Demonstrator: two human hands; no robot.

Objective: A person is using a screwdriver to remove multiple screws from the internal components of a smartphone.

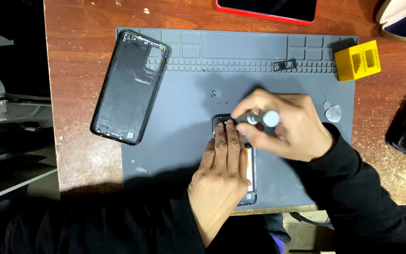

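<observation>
While my left hand (224,164) is pressing flat on the opened phone (250,174), lying lengthwise toward me, my right hand (287,124) is pinching the screwdriver (254,117) at its far end.

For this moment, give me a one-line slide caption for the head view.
Left hand pins an opened phone on a grey mat while right hand works a screwdriver; back cover alongside.

Dark screen of red-edged phone (267,8) at top, white label (130,135) inside back cover (128,87)
</observation>
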